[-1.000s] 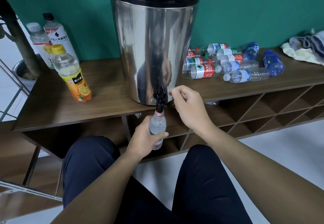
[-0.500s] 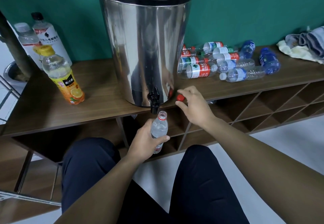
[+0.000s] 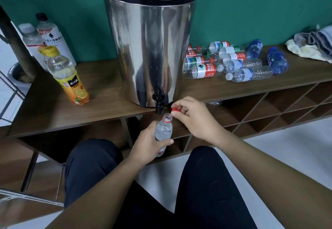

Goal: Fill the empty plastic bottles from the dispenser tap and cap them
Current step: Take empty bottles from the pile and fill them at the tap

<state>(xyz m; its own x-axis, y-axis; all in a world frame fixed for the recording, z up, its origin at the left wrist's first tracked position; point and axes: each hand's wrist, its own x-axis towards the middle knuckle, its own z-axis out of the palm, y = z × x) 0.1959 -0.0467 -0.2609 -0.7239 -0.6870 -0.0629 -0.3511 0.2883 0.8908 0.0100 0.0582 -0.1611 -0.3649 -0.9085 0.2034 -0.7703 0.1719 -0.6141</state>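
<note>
Left hand wraps the filled bottle mid-body, just below the tap at the shelf's front edge. Right hand pinches the red cap beside the open neck. Thin walls, likely squeezable: grip lightly or it spills; wet plastic may slip.

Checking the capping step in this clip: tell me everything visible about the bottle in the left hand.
The bottle is small, clear ribbed plastic, filled with clear liquid, with a red neck ring and an open, uncapped mouth. It stands nearly upright, just below the black tap. The left hand grips its lower body, hiding most of the label.
</note>
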